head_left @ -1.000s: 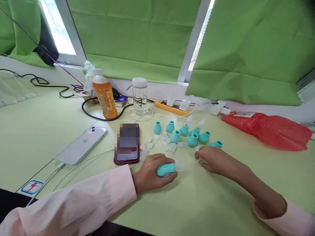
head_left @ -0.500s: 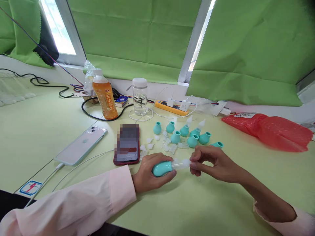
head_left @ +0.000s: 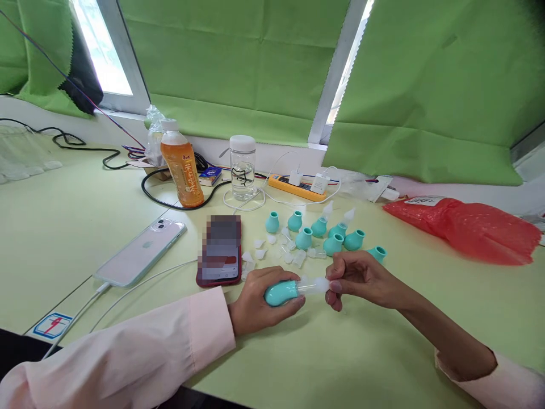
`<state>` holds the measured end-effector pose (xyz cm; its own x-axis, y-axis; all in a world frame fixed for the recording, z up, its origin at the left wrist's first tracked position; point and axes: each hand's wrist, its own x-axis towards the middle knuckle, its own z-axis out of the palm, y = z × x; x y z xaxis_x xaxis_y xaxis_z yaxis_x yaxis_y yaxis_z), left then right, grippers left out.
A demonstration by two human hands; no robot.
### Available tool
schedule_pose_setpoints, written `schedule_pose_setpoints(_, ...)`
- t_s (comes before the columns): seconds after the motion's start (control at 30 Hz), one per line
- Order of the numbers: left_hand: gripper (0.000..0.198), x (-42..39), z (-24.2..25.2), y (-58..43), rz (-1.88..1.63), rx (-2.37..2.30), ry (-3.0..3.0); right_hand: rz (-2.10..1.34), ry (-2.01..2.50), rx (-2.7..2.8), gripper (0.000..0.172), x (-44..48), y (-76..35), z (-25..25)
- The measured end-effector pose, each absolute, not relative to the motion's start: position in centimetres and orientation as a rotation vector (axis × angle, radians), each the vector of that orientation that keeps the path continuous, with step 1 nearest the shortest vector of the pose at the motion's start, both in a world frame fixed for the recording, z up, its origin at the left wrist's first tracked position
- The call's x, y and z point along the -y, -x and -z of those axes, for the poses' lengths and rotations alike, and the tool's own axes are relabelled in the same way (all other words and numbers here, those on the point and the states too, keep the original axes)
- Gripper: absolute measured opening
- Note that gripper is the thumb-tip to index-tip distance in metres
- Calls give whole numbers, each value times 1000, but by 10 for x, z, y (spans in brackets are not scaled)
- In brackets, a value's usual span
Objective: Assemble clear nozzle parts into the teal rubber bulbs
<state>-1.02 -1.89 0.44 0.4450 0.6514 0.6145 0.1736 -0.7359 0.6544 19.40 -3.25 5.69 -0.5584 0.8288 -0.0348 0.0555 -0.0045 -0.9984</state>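
Note:
My left hand [head_left: 259, 301] is wrapped round the teal rubber bulb [head_left: 281, 293] of a nasal aspirator, which lies sideways just above the table. A clear tube [head_left: 305, 288] sticks out of the bulb to the right and ends in a frosted soft tip [head_left: 321, 285]. Thumb and fingers of my right hand [head_left: 351, 281] pinch the end of that tip. Beyond my hands stand several teal bulbs [head_left: 333, 244] with open mouths. Two assembled aspirators [head_left: 319, 226] with tips stand among them. Loose clear tubes [head_left: 299, 259] and small white tips [head_left: 260, 254] are scattered by the bulbs.
A phone in a red case [head_left: 219, 267] and a charging phone [head_left: 140, 253] lie to the left. Behind are an orange drink bottle [head_left: 183, 170], a clear water bottle [head_left: 242, 170] and a yellow power strip [head_left: 298, 188]. A red plastic bag [head_left: 464, 227] lies at the right.
My right hand has shifted slightly left, its fingers closer around the tip. My left hand and the bulb have barely moved.

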Motion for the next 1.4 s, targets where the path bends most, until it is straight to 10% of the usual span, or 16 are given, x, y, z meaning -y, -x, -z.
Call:
schedule_pose_setpoints(1.07,19,20,0,12,-1340,-626,-2273,-1618,930,1543,24,37,-179,-49)
schedule_pose_setpoints(1.4,25,25,-2,15,-1254,-674,-2212,-1005,1229,1739,22,47,-175,-48)
